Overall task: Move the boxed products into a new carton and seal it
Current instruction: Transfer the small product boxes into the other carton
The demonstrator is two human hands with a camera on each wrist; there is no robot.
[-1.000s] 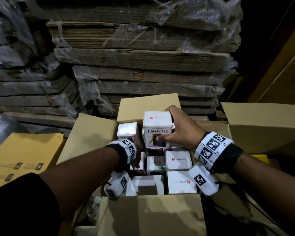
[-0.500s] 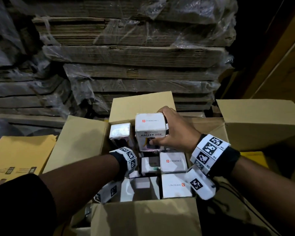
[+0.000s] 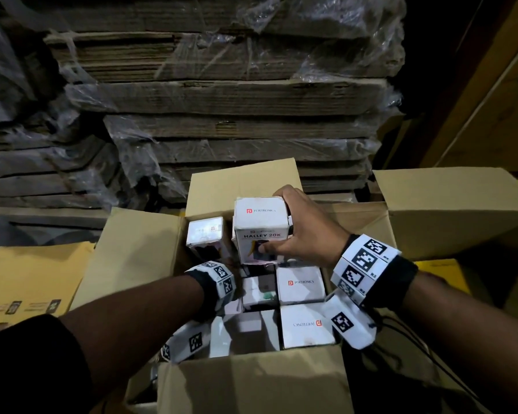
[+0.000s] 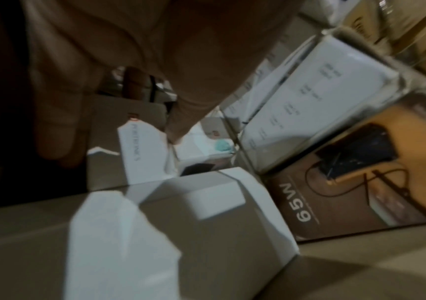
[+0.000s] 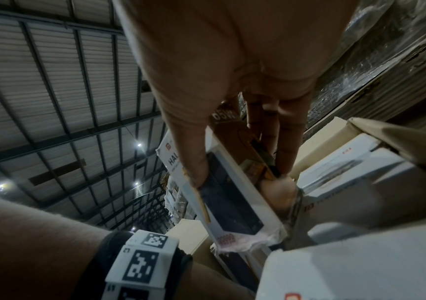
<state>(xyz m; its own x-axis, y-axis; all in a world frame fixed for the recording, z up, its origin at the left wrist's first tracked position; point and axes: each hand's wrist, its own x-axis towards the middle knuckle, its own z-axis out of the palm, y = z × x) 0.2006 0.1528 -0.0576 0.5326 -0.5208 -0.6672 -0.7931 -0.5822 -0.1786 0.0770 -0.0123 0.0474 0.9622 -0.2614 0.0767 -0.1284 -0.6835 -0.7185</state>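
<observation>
Cardboard, printed and square-edged — that is what we have in our right hand: a white boxed product marked HALLEY 20K, upright, raised above the others at the far edge of the open carton. Our thumb presses its front face and our fingers wrap the back, so the hand is clamped on it across its width. We judge it dense for its size, a power bank by the label, so the weight will pull down through the grip. The shell looks stiff but its lower end shows torn wrap in the right wrist view — best to hold by the flat faces, not that ragged end. Our left hand is down inside the carton beside a second upright box; whether it grips anything we cannot tell. More white boxes lie packed toward the carton's near right corner.
</observation>
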